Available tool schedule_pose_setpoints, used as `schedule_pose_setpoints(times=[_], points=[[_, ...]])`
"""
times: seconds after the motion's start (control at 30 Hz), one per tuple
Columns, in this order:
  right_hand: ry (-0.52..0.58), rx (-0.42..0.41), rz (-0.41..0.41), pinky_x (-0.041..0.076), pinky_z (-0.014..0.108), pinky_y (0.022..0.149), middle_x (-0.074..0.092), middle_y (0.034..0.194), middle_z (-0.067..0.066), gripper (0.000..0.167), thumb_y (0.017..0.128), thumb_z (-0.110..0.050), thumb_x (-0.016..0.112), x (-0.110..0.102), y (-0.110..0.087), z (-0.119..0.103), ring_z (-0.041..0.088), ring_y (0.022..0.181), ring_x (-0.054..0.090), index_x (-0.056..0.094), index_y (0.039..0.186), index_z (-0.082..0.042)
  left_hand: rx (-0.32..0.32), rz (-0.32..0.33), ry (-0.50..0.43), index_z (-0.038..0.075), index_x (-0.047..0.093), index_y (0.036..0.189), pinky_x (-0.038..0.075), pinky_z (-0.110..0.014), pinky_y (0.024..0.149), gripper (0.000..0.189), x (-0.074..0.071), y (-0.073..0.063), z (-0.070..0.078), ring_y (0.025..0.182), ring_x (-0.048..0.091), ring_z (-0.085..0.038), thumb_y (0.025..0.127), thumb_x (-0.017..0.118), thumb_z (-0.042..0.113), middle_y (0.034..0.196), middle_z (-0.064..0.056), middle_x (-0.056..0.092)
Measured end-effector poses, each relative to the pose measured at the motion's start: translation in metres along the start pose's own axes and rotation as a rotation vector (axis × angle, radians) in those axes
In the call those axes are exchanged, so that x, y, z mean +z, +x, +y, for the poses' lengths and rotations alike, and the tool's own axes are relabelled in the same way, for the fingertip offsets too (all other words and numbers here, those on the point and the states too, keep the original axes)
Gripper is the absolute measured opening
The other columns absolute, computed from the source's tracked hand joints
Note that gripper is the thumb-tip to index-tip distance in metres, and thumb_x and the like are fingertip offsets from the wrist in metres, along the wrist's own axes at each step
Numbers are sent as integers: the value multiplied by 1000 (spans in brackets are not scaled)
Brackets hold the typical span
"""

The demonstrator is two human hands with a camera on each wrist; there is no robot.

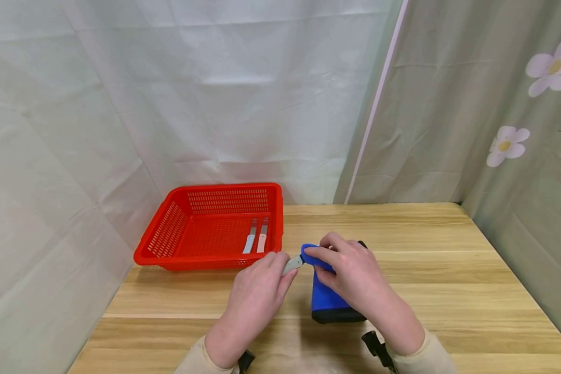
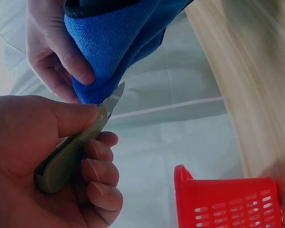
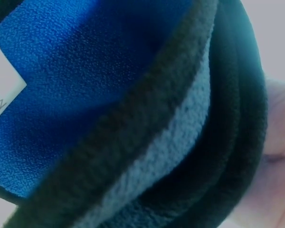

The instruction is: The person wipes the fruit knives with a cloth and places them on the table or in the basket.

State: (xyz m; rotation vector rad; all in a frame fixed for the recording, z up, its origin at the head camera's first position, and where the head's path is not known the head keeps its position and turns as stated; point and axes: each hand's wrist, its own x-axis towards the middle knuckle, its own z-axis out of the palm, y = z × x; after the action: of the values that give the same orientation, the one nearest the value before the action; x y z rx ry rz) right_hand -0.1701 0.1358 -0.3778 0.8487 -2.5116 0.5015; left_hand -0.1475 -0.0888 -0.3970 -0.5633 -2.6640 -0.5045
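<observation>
My left hand point(image 1: 258, 291) grips the grey-green handle of a folding knife point(image 1: 293, 264), its blade unfolded. In the left wrist view the thumb lies along the knife handle point(image 2: 66, 164) and the fingers curl under it; the pointed blade point(image 2: 115, 97) shows beside the cloth. My right hand point(image 1: 355, 272) pinches a blue cloth point(image 1: 327, 296) with dark edging, folded at the blade. From the head, the cloth covers most of the blade. Up close, the cloth point(image 3: 85, 61) hangs in folds, with a white label point(image 3: 4, 80), and hides most of the right hand point(image 3: 280, 156).
A red plastic basket point(image 1: 201, 263) with slotted walls stands at the back left of the wooden table point(image 1: 449, 291). Inside it lie a light-blue-handled knife point(image 1: 249, 243) and a pink-handled knife point(image 1: 262, 242), side by side. Pale curtains point(image 1: 262, 104) hang behind the table.
</observation>
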Motion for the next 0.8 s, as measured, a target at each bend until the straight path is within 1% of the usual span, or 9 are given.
schedule_pose_setpoints(times=[0.2,0.37,0.53,0.8], points=[[-7,25,8,62,49,80,69,112,3,44,84,-11,98,-2,0,4,28,89,71,85,125,-21,-11,-18,-10,18,67,108,40,-22,53,22,-1,1,0,64,45,-7,102,83,31,81,9,50],[-23,17,57,61,49,77,69,110,4,42,84,-7,96,-4,0,8,28,83,71,85,122,-19,-11,-15,-9,17,68,109,40,-22,53,22,-1,1,0,63,45,-7,102,83,31,81,9,51],[-33,40,80,61,51,77,70,109,5,41,83,-5,95,-6,-1,14,27,81,72,85,122,-17,-15,-16,-8,17,69,111,40,-23,53,22,-2,1,1,64,46,-7,102,83,31,82,8,52],[-35,87,87,59,50,69,69,107,4,39,84,-4,93,-9,-1,23,26,79,70,86,121,-17,-29,-30,-4,18,70,112,41,-23,54,22,-4,2,1,65,47,-8,102,83,32,82,9,52]])
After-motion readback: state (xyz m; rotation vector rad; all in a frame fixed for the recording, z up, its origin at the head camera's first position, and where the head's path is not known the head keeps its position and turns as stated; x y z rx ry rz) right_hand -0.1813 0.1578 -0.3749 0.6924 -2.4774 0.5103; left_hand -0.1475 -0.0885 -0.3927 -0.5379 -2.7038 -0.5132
